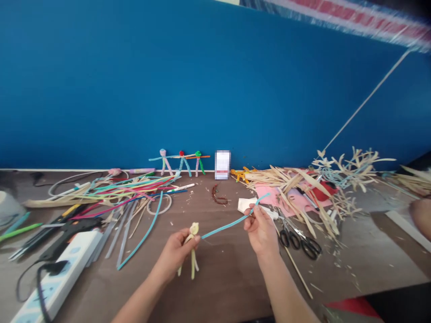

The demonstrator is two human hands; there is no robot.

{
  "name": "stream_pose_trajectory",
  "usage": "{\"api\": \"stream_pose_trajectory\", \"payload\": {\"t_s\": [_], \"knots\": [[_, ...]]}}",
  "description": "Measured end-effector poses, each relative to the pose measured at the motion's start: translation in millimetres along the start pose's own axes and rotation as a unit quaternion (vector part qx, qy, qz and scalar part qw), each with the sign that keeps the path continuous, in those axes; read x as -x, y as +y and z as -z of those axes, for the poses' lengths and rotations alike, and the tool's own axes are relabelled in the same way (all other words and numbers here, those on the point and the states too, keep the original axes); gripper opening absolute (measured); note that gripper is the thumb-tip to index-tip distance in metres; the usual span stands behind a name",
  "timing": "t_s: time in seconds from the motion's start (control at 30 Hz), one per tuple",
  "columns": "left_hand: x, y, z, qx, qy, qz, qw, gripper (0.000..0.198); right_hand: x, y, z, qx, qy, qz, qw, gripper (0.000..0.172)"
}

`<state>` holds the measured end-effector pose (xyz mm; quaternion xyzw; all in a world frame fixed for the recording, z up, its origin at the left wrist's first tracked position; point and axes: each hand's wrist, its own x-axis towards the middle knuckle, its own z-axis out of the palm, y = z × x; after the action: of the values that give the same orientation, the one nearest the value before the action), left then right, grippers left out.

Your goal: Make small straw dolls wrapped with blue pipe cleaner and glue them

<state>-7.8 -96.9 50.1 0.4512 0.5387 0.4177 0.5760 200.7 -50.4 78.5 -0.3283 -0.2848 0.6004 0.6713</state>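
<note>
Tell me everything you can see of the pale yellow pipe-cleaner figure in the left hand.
The pale yellow pipe-cleaner figure is a small doll of twisted, fuzzy-looking stem, with a looped head on top and legs hanging down. It stands roughly upright, gripped around its middle by the left hand, held above the brown tabletop. The end of a teal pipe cleaner, held by the right hand, reaches its side; whether they are joined cannot be told.

Pale pipe-cleaner figure (193, 265) in left hand (173, 255)
</note>
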Motion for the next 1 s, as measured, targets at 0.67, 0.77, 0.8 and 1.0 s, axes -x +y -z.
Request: {"api": "stream_pose_trajectory", "payload": {"t_s": [0.67,0.77,0.8,1.0], "knots": [[6.2,-8.2,54.1,-0.071,0.044,-0.012,0.996,0.033,2.1,-13.8,5.2,0.096,0.005,0.001,0.995,0.018],[8.1,-6.8,54.0,-0.102,0.057,-0.025,0.993,0.034,0.2,-15.6,12.6,0.16,0.006,0.019,0.987,0.018],[8.5,-5.3,54.3,-0.114,0.063,-0.028,0.991,0.035,0.0,-17.2,15.5,0.189,0.002,0.028,0.982,0.018],[7.2,4.8,67.7,-0.181,0.077,-0.049,0.979,0.034,3.8,-32.4,27.8,0.358,-0.053,0.046,0.931,0.02]]}}
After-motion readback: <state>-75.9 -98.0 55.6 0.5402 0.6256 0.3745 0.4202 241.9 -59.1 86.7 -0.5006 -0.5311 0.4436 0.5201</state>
